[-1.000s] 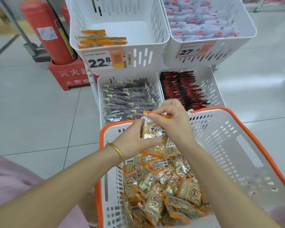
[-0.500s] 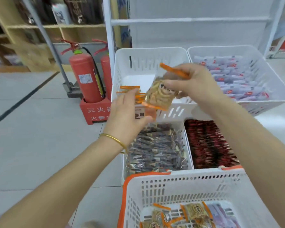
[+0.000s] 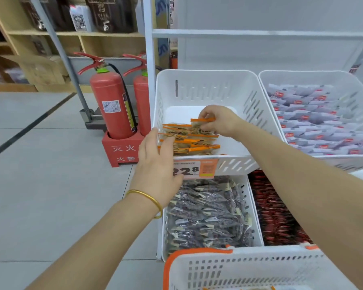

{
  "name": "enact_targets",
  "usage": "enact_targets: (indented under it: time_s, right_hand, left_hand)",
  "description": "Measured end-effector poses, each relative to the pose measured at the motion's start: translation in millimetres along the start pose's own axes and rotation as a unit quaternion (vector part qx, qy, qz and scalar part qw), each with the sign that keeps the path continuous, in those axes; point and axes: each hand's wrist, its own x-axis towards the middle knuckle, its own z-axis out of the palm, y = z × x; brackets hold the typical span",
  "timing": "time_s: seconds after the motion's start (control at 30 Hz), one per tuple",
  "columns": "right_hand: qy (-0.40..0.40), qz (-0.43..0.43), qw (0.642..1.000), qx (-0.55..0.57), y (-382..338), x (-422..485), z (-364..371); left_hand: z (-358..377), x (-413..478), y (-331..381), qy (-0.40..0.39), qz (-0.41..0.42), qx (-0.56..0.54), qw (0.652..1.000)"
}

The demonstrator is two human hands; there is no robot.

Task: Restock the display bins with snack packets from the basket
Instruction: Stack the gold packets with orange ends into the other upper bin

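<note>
Right hand (image 3: 220, 122) pinches packet (image 3: 202, 120) (left hand (image 3: 157, 164) splayed).

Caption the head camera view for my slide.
Right hand holds an orange-edged snack packet over the row in the upper left bin, left hand open nearby.

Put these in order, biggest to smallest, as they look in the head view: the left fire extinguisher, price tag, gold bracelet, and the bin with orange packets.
1. bin
2. fire extinguisher
3. price tag and bracelet: about alike; the bracelet is nearer the camera, so unranked.
</note>
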Motion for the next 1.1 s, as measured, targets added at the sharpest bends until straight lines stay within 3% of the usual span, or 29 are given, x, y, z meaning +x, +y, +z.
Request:
enact_targets:
  time_s: [0.13, 0.27, 0.37, 0.53, 0.67, 0.83, 1.0, 1.1]
  right_hand:
    - [-0.073, -0.003, 0.997, -0.001, -10, -2, 1]
    - [-0.116, 0.068, 0.99, 0.039, -14, -10, -9]
    - [-0.073, 0.072, 0.992, 0.073, -15, -26, -23]
    - [0.049, -0.03, 0.983, 0.173, -21, -108, -36]
    - [0.071, -0.034, 0.972, 0.221, -2, -218, -16]
    - [0.051, 0.128, 0.966, 0.22, 85, -325, 42]
    - [-0.092, 0.303, 0.948, 0.033, 171, -370, 102]
    - [-0.263, 0.322, 0.907, -0.071, 200, -396, 125]
  left_hand:
    - [3, 2, 2, 0.006, -0.002, -0.015, 1.0]
    - [3, 2, 2, 0.009, -0.006, -0.009, 1.0]
    - [0, -1, 8, 0.039, 0.011, 0.017, 0.999]
    - [-1, -24, 37, 0.13, 0.102, -0.014, 0.986]
    - [24, -71, 61, 0.005, 0.139, -0.042, 0.989]
    - [63, -130, 64, -0.207, 0.173, 0.016, 0.963]
    - [78, -166, 59, -0.297, 0.148, 0.027, 0.943]
    - [88, -178, 63, -0.328, 0.148, 0.032, 0.933]
